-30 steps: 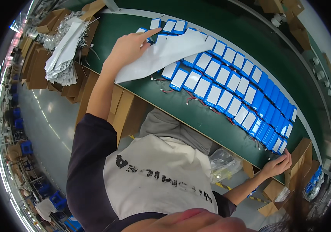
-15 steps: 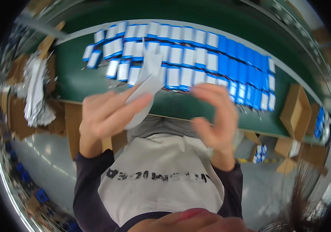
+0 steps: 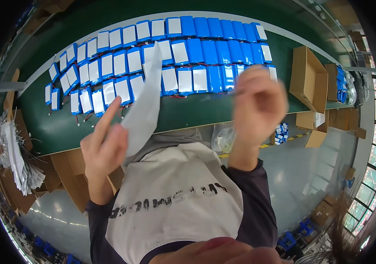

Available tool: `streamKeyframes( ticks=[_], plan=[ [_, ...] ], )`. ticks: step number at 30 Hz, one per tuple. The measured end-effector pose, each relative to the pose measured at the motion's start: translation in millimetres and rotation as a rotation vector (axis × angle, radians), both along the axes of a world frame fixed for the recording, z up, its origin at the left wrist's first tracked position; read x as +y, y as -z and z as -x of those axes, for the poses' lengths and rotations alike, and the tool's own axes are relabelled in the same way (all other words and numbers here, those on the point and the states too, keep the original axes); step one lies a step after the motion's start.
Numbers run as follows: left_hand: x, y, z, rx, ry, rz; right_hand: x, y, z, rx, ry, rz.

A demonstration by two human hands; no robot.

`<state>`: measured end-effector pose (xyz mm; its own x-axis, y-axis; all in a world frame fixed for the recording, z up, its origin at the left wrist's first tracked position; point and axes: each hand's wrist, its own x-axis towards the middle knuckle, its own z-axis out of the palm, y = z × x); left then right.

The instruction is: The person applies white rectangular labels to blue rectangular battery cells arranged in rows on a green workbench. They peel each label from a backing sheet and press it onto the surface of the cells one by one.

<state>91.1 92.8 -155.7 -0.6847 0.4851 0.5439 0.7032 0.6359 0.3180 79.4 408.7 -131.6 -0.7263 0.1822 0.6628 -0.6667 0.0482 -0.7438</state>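
Note:
My left hand (image 3: 104,149) grips a long white paper sheet (image 3: 146,105) by its lower end, the index finger stretched out. The sheet curves upward in front of the rows. On the right, my right hand (image 3: 260,99) is raised over the table's near edge, smeared by motion, its fingers curled together. A faint bluish streak shows beside its fingertips, too blurred to name. Flat blue battery packs lie in three rows beyond my hands. Those toward the left carry white labels (image 3: 122,88); many toward the right are bare blue packs (image 3: 210,53).
An open cardboard box (image 3: 308,79) stands on the green table (image 3: 188,110) at the right end. More blue packs (image 3: 341,83) lie beyond it. Crumpled white strips (image 3: 16,158) hang at the left end, near cardboard boxes. A clear plastic bag (image 3: 222,138) is below the table edge.
The view has shifted to the right along the table. My right hand has gone from spread fingers to curled ones. My left hand still holds the white sheet, its index finger now extended.

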Motion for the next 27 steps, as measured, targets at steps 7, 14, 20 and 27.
streamKeyframes(
  ticks=[7, 14, 20, 27],
  plan=[
    [-31.1, 42.3, -14.0, -0.43, -0.411, -0.235, 186.6, 52.5, 63.9, -0.533, 0.353, -0.493],
    [-39.4, 71.7, -24.1, -0.556, -0.464, -0.457, 198.6, 68.8, 78.6, -0.648, 0.35, -0.712],
    [-37.1, 70.1, -18.7, -0.581, -0.47, -0.4, 187.3, 74.5, 81.2, -0.551, 0.426, -0.802],
    [-34.5, 70.2, -19.0, -0.603, -0.473, -0.427, 173.4, 68.0, 76.3, -0.366, 0.564, -0.857]
  ],
)
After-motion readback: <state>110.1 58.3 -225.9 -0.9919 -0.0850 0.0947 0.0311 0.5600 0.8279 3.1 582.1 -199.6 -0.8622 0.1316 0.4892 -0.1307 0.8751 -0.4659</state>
